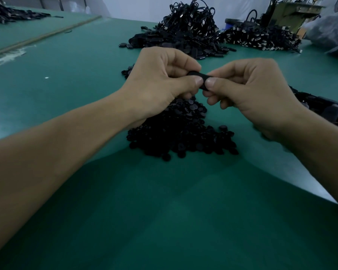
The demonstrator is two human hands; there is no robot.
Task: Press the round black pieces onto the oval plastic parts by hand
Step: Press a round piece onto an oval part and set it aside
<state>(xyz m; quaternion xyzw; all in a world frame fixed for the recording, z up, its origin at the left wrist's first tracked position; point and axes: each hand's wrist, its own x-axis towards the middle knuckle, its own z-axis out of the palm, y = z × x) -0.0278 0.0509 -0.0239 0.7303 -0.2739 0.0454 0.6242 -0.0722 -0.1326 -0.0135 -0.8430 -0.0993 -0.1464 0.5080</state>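
- I see both hands raised together over the green table (164, 221), meeting at the middle of the view.
- The left hand (158, 84) and the right hand (250, 88) both pinch one small black part (200, 75), each with its thumb on the near side and curled fingers behind.
- The two thumb tips lie side by side on the part, almost touching.
- I cannot tell whether a round piece already sits on the part; the fingers hide most of it.
- Directly under the hands, a heap of round black pieces (181, 133) lies on the table.
- Beyond the hands lies a flat pile of dark oval parts (170, 42), with a tall mound of black cables (189, 18) rising behind it.
- A second cable mound (261, 38) sits to its right.
- More black parts (320, 108) lie at the right edge, partly behind the right wrist.
- Another dark pile (12, 13) lies far off at the top left.
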